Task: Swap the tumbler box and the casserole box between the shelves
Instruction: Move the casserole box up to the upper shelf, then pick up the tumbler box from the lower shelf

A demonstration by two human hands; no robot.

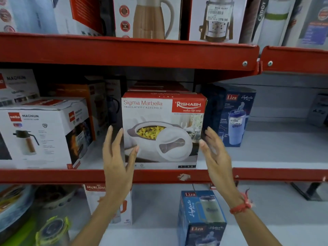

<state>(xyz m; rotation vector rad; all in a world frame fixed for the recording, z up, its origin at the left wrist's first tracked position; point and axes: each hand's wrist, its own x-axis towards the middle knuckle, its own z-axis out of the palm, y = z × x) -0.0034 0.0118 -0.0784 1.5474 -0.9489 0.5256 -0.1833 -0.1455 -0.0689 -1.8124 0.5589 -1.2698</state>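
The casserole box (163, 128), white and red with a picture of a white casserole, stands at the front of the middle shelf (159, 175). My left hand (117, 157) is open at its left side, thumb over the box's front face. My right hand (215, 155) is open just off its right edge, fingers spread; contact with the box cannot be told. A blue tumbler box (200, 217) stands on the lower shelf below, between my forearms. A second blue tumbler box (232, 116) stands on the middle shelf right of the casserole box.
A white flask box (42, 135) sits left of the casserole box, with more boxes behind. The upper shelf (124, 52) carries jug and bottle boxes. On the lower shelf are a white box (110, 201) and packaged items at the left. Bare shelf lies to the right (275, 148).
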